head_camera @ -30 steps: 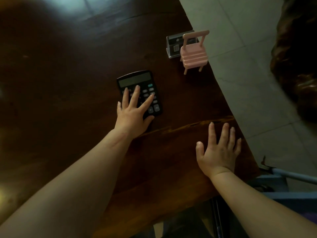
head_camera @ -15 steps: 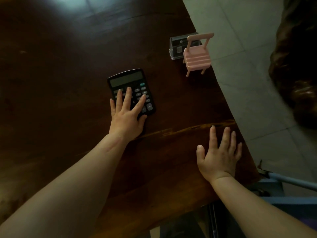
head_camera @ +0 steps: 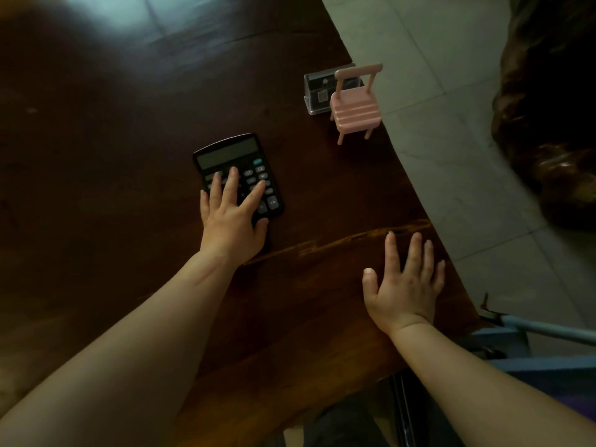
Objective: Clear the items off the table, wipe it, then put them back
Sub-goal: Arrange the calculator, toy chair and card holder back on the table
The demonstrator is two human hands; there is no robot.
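Note:
A black calculator [head_camera: 229,153] lies on the dark wooden table [head_camera: 122,162], right of centre. My left hand [head_camera: 230,221] rests flat on its keypad with the fingers spread and the thumb at its near edge, so the lower keys are hidden. My right hand [head_camera: 404,285] lies palm down on the bare wood near the table's right edge, fingers apart and holding nothing. A small pink toy chair [head_camera: 354,111] stands upright at the right edge. Directly behind it is a clear card holder [head_camera: 317,91].
The table's right edge runs diagonally, with grey tiled floor [head_camera: 451,156] beyond it. A dark carved wooden mass [head_camera: 548,124] sits on the floor at far right. A blue-grey frame [head_camera: 532,330] pokes in at lower right. A lighter seam [head_camera: 338,243] crosses the wood between my hands.
My left hand stays on the calculator, which has slid slightly to the left. My right hand has barely moved. The view has shifted a little.

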